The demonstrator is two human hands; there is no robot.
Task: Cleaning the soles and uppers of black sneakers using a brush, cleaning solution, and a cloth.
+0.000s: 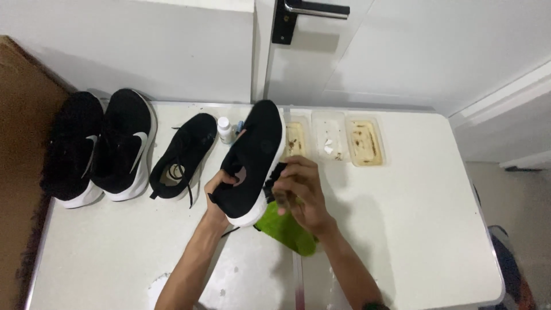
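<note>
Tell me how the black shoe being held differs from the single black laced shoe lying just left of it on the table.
The held black shoe with a white sole is lifted off the white table, gripped by the left hand, with the right hand at its side; the laced black shoe lies flat, untouched. The laced shoe's laces trail loose; the held shoe's lacing cannot be made out. Both are black low-top trainers, toes pointing away.

A pair of black fabric trainers with white soles and white side marks [97,149] is sitting well to the left of the hands on a white table [425,229], with a single black laced shoe [182,156] lying nearer them. A small white bottle [225,130] is standing just beyond. Three shallow clear plastic trays [336,140], two stained brown, are resting beyond the hands to the right, below a white door with a black handle [313,12].
</note>
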